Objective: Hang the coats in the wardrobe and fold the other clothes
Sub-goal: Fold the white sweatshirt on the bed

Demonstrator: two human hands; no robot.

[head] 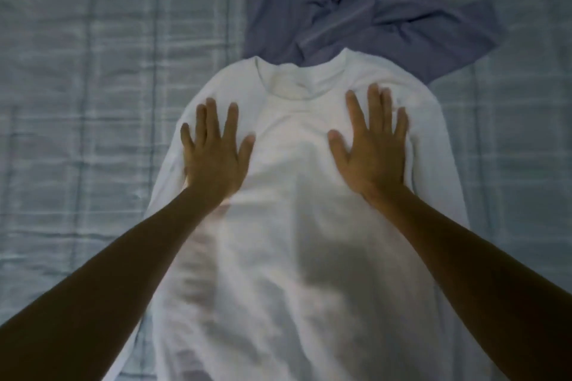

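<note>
A white long-sleeved top (288, 225) lies flat on the bed, its round neckline pointing away from me and its sleeves lying along the sides. My left hand (213, 151) presses flat on the top's left chest with the fingers spread. My right hand (371, 148) presses flat on the right chest near the shoulder, fingers straight and spread. Neither hand holds any cloth. The top's lower hem runs out of view at the bottom.
A crumpled blue-purple shirt (349, 9) lies just beyond the white top's collar, partly tucked under it. Both rest on a pale blue checked bedcover (93, 102) that fills the view left and right.
</note>
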